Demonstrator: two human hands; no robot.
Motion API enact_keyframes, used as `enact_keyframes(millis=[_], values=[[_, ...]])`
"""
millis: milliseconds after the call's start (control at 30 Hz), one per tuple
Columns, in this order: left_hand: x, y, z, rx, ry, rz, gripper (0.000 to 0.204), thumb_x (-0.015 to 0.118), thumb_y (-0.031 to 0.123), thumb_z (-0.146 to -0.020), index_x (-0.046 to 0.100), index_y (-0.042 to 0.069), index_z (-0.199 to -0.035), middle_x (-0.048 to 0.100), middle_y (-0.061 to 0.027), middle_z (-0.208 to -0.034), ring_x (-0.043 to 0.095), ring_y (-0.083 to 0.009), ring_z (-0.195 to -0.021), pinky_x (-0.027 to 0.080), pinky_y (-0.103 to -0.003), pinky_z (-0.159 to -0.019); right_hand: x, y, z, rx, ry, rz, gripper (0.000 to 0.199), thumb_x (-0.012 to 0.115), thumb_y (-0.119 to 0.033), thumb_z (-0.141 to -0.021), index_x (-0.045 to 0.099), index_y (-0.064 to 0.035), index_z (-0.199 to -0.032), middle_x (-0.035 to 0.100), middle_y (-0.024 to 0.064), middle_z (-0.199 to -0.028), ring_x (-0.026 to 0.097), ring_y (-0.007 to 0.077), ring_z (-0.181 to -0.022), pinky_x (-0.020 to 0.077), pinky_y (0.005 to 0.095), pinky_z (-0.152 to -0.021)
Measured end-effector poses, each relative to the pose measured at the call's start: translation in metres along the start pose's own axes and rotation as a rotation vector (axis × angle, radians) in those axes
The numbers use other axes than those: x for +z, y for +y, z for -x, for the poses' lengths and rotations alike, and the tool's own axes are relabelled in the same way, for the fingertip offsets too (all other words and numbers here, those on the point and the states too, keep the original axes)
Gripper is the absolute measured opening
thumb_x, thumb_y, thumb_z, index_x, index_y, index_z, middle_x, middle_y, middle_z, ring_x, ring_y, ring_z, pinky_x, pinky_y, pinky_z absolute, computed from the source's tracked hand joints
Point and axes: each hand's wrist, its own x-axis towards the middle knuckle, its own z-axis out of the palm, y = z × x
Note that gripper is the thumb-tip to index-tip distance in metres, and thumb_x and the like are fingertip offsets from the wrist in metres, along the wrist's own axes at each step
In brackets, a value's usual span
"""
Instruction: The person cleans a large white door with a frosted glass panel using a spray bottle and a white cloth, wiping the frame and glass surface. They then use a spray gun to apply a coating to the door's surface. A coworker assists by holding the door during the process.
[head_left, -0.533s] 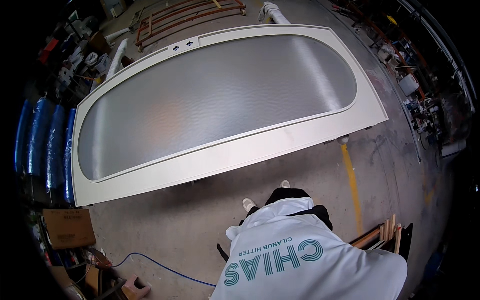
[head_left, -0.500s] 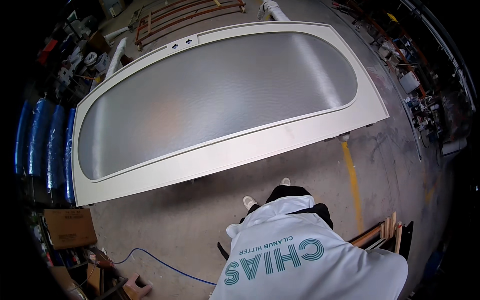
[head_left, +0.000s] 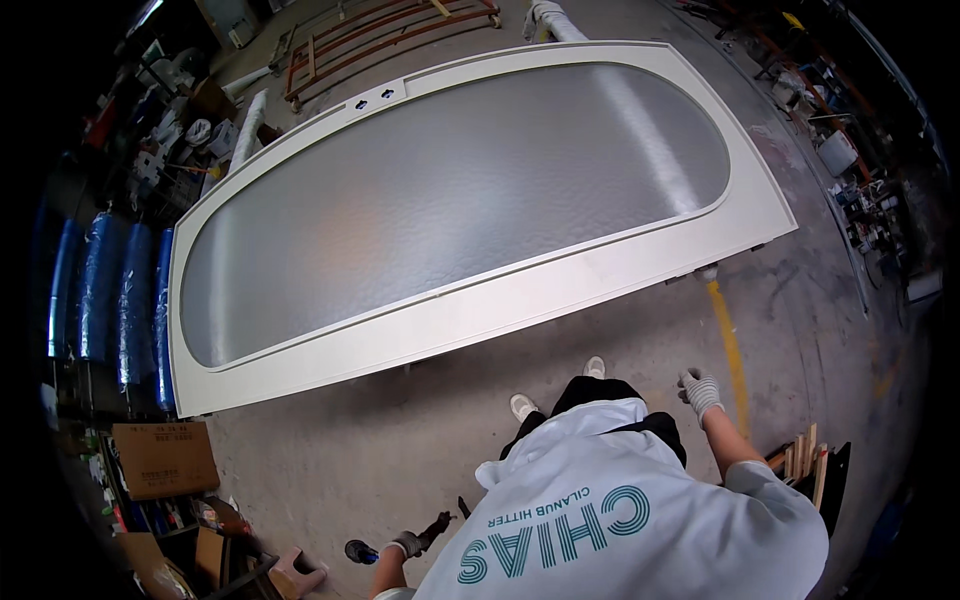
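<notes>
My right hand, in a pale striped knit glove, hangs to the right of my body over the floor. Its fingers are curled in, and nothing shows in them. Low on the left, my gloved left hand is closed round a dark tool with a round, blue-tinged end; its exact kind is unclear. A dark strap-like piece sticks out on the other side of that hand. In front of me lies a large cream door with a rounded, rippled glass panel. Neither hand touches it.
Blue film-wrapped rolls stand left of the door. A cardboard box and a pinkish stool are at lower left. Wooden strips lean at lower right. A rust-red metal frame lies beyond the door.
Both hands have come into view, the left with the dark tool. The blue hose on the floor at lower left no longer shows. The scene has shifted slightly rightward in the picture.
</notes>
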Motion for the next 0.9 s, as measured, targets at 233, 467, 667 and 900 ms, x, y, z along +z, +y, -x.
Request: enact_keyframes(millis=[233, 467, 667, 900], values=[[-0.192, 0.184, 0.185, 0.708, 0.052, 0.47, 0.026, 0.064, 0.032, -0.085, 0.063, 0.01, -0.098, 0.047, 0.0052, -0.059, 0.035, -0.0036, -0.047, 0.028, -0.021, -0.043, 0.074, -0.113, 0.12, -0.337, -0.296, -0.055, 0.029, 0.062, -0.029, -0.086, 0.064, -0.0029, -0.099, 0.065, 0.0104, -0.098, 0.06, 0.0181, -0.091, 0.0472, 0.0288, -0.082], [-0.182, 0.343, 0.304, 1.342, 0.026, 0.069, 0.04, 0.066, 0.029, -0.084, 0.058, 0.002, -0.113, 0.059, 0.0023, -0.085, 0.051, -0.0067, -0.073, 0.042, -0.022, -0.067, 0.081, -0.091, 0.149, -0.383, -0.364, -0.81, 0.055, 0.069, -0.037, -0.081, 0.049, -0.0036, -0.12, 0.051, 0.0102, -0.112, 0.047, 0.02, -0.109, 0.0327, 0.0314, -0.101], [-0.147, 0.42, 0.369, 1.4, 0.418, -0.131, 0.042, 0.065, 0.03, -0.083, 0.058, 0.0, -0.111, 0.064, -0.0117, -0.085, 0.06, -0.0195, -0.077, 0.047, -0.03, -0.074, 0.075, -0.189, 0.127, -0.177, -0.299, -1.613, 0.043, 0.071, -0.04, -0.079, 0.053, -0.0071, -0.101, 0.06, 0.0108, -0.096, 0.059, 0.0226, -0.093, 0.048, 0.0351, -0.085], [-0.22, 0.403, 0.353, 1.426, 0.605, 0.139, 0.048, 0.059, 0.043, -0.086, 0.064, 0.0, -0.106, 0.061, -0.0087, -0.093, 0.056, -0.0175, -0.086, 0.044, -0.032, -0.078, 0.135, -0.275, 0.064, 0.206, -0.825, -1.483, 0.041, 0.066, -0.049, -0.081, 0.048, -0.0148, -0.068, 0.043, -0.0008, -0.051, 0.048, 0.0168, -0.047, 0.0542, 0.04, -0.067]])
